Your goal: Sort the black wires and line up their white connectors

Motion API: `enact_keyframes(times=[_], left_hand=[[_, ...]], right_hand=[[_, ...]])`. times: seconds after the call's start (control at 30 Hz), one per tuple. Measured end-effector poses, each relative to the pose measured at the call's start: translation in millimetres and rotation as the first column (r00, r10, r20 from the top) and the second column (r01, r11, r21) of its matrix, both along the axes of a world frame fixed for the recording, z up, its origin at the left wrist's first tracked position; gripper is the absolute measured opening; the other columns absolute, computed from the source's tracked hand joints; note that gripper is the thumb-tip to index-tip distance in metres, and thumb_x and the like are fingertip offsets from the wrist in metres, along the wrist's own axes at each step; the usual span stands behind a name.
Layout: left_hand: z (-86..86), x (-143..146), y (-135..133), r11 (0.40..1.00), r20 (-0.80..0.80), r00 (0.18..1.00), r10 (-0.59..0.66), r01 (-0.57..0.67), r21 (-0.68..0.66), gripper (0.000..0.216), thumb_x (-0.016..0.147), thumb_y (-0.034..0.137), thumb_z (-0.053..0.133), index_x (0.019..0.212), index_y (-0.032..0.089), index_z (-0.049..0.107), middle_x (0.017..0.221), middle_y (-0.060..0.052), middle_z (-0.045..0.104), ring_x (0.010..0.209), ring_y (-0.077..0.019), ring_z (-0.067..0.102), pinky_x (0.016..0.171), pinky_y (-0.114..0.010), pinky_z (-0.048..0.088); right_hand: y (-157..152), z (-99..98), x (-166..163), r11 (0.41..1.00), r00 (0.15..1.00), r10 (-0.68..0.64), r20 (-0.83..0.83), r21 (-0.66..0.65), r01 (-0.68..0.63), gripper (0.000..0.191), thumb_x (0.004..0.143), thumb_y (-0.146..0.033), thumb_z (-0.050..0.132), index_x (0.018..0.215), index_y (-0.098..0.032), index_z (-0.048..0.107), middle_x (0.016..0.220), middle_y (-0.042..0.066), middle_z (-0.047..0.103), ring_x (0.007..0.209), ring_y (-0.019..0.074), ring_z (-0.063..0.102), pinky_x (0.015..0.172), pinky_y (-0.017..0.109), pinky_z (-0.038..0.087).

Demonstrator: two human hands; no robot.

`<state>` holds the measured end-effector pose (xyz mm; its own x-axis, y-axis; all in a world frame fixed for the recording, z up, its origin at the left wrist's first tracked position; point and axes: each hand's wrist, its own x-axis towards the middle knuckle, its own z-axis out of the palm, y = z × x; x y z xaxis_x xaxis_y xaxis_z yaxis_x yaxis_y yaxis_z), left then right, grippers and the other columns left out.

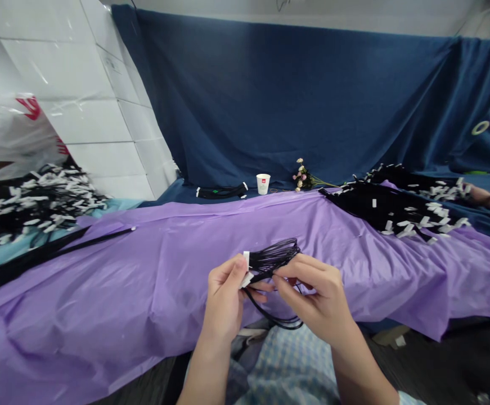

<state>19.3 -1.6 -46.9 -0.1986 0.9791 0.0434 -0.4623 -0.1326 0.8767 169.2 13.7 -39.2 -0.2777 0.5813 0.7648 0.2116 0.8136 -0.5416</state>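
Note:
A bundle of thin black cords (276,253) with white end tags is held up in front of me, above the near edge of the purple cloth. My left hand (228,284) grips its tagged end, thumb pressed beside the white tags (247,270). At the other side, my right hand (312,287) pinches the cords between thumb and fingertips. Some cords loop down below the hands. Whether they are cables or laces, I cannot tell.
Purple cloth (177,259) covers the table. Piles of black cords with white tags lie left (37,197) and right (396,205). Behind are a small cord bundle (221,192), a paper cup (263,184), flowers (301,177) and stacked white boxes (88,121). Another person's hand (481,196) is at far right.

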Motion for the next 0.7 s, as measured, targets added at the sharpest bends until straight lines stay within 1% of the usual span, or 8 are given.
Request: enact_keyframes(times=[0.13,0.27,0.37,0.5,0.63,0.7], left_hand=[[-1.9,-2,1,0.999,0.011,0.999,-0.03,0.03,-0.018,0.044,0.063,0.056,0.08,0.074,0.014,0.071,0.066,-0.006,0.07,0.051,-0.0203,0.067,0.038,-0.024,0.049],[-2.5,-2,3,0.999,0.025,0.999,-0.036,0.036,-0.028,0.043,0.064,0.054,0.08,0.073,0.014,0.071,0.064,-0.005,0.069,0.049,-0.02,0.067,0.036,-0.023,0.048],[-1.3,-2,3,0.999,0.031,0.999,-0.012,0.013,-0.038,0.043,0.064,0.055,0.08,0.071,0.014,0.069,0.06,-0.004,0.068,0.048,-0.0195,0.066,0.035,-0.022,0.046],[-0.6,-2,4,0.999,0.036,0.999,0.005,-0.003,-0.054,0.042,0.065,0.055,0.079,0.071,0.014,0.068,0.057,-0.003,0.066,0.045,-0.018,0.065,0.033,-0.02,0.044],[-2.8,-4,6,0.998,0.013,1.0,-0.008,0.009,-0.06,0.044,0.066,0.056,0.077,0.073,0.013,0.068,0.058,-0.003,0.065,0.044,-0.0178,0.064,0.032,-0.021,0.044],[-4.0,-4,7,0.998,0.007,1.0,-0.018,0.019,-0.06,0.045,0.066,0.056,0.077,0.073,0.013,0.068,0.056,-0.003,0.065,0.042,-0.0171,0.062,0.033,-0.021,0.044]], right_hand=[[-1,-4.6,-3,0.993,0.999,-0.051,0.002,0.108,0.05,0.013,0.085,-0.006,0.061,0.086,-0.018,0.065,0.072,0.002,0.062,0.062,0.0112,0.055,0.058,0.024,0.042],[1,-11.8,-7,0.969,0.992,-0.128,-0.004,0.214,0.126,0.017,0.084,-0.005,0.063,0.092,-0.02,0.065,0.075,0.003,0.064,0.064,0.0126,0.058,0.06,0.025,0.044],[4,-14.9,-9,0.957,0.99,-0.137,0.024,0.261,0.126,0.02,0.083,-0.004,0.061,0.095,-0.02,0.066,0.077,0.004,0.065,0.065,0.0137,0.059,0.06,0.025,0.045],[7,-15.3,-10,0.956,0.986,-0.146,0.074,0.266,0.122,0.021,0.086,-0.006,0.057,0.095,-0.022,0.067,0.08,0.005,0.066,0.065,0.0143,0.059,0.061,0.027,0.045],[7,-14.7,-12,0.953,0.98,-0.158,0.118,0.277,0.12,0.017,0.088,-0.009,0.055,0.09,-0.021,0.066,0.081,0.006,0.066,0.066,0.0142,0.059,0.061,0.027,0.045],[8,-14.7,-13,0.959,0.978,-0.159,0.137,0.256,0.12,0.015,0.088,-0.009,0.055,0.09,-0.02,0.064,0.08,0.005,0.065,0.067,0.0143,0.059,0.061,0.026,0.045]])
